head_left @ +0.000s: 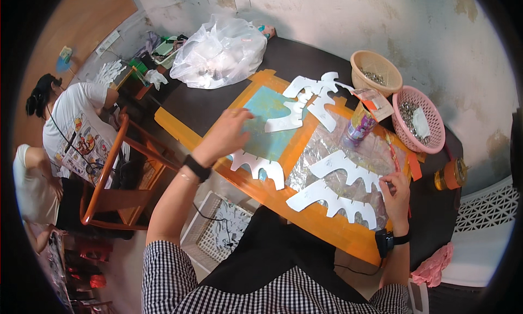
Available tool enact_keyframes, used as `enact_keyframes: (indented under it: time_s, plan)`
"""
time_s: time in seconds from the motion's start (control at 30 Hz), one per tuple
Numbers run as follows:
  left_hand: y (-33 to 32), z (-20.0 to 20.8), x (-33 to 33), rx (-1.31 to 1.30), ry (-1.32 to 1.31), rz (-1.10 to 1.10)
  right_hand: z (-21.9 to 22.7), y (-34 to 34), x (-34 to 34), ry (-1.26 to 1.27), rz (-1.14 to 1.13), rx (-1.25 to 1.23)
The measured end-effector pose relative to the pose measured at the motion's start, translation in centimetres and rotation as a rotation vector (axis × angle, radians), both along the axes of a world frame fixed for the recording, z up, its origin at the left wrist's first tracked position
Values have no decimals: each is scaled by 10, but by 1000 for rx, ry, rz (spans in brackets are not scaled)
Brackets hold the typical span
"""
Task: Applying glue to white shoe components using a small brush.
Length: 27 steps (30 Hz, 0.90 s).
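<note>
My left hand (229,133) is over the left edge of a teal mat (261,106). Its fingers are loosely bent and apart, with nothing visible in them. One white scalloped cut-out (260,167) lies below it at the table's near edge. My right hand (396,197) is closed in a pinch at the right end of another white scalloped cut-out (343,165); anything small between the fingertips is hidden. Just nearer lies a similar white cut-out (331,201), on clear plastic film (305,164). Several overlapping white cut-outs (310,93) sit at the mat's far right.
A purple can (359,126) with an orange-and-white card on top stands beyond the film. Behind are a tan basket (376,63) and a pink basket (430,112) of small metal parts. A full plastic bag (218,55) rests far left. A person (81,123) sits at left.
</note>
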<state>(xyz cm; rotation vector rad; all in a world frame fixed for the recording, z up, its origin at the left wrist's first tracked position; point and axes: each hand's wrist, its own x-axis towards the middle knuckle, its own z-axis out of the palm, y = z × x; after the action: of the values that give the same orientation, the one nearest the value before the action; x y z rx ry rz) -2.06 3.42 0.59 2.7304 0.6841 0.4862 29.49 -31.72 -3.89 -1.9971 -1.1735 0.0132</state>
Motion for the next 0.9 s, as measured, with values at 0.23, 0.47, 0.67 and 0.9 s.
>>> enact_keyframes:
  time_s: [0.23,0.47,0.67,0.9]
  plan:
    - [-21,-29,86,256,321,-95,-9,-1,3,-8,30,43]
    - [-8,-13,94,418,313,-140,-3,-1,0,32,27,19]
    - [-5,70,74,-380,-189,-12,0,-2,1,47,23,19]
    - [45,52,32,-773,-101,195,0,-5,1,11,33,39]
